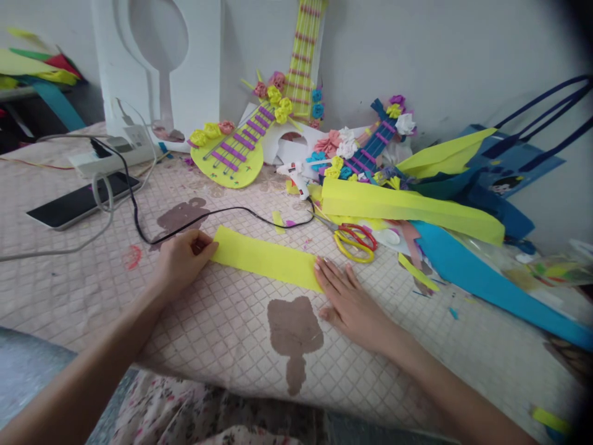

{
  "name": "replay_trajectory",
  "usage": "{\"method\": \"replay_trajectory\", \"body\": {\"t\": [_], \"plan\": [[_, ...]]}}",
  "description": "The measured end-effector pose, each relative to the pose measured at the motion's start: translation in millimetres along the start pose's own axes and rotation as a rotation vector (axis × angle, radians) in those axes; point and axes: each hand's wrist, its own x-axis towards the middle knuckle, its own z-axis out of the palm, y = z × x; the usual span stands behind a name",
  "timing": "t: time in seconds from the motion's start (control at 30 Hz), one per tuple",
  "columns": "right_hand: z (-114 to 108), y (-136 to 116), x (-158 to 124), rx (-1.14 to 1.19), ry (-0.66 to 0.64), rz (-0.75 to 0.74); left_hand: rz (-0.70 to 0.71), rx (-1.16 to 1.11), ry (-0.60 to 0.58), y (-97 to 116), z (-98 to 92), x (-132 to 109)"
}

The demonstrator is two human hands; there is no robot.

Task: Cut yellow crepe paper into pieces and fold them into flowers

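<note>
Across the bench (208,346), a yellow strip (266,259) stretches left to right, the left hand (181,259) pinching its left end, the right hand (349,300) flat on its right.

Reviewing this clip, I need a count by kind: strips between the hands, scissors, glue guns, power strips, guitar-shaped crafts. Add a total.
Yellow strip between left hand and right hand: 1
Scissors: 1
Glue gun: 1
Power strip: 1
Guitar-shaped crafts: 3 (purple-barred yellow one, pink-barred yellow one, blue one)
Total: 7
</note>
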Motion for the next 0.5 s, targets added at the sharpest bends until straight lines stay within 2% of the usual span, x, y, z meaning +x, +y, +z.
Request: {"method": "replay_trajectory", "body": {"t": [0.13, 0.23, 0.33, 0.4, 0.5], "plan": [[3.9, 1.1, -0.3, 0.014, -0.022, 0.026, 0.096, 0.174, 0.008, 1.9, -1.7, -0.2], [2.5, 2.5, -0.5, 0.023, -0.006, 0.055, 0.104, 0.194, 0.009, 3.3, -2.3, -0.9], [-3.8, 5.8, 0.3, 0.129, -0.025, 0.078, 0.105, 0.196, 0.016, 1.4, -2.0, -0.4], [-11.0, 10.1, 2.6, 0.236, 0.032, 0.151, 0.102, 0.182, 0.02, -1.2, -1.7, 0.4], [-23.6, 16.7, 10.5, 0.338, 0.218, 0.276, 0.081, 0.107, -0.021, -2.4, -2.3, 1.7]]}}
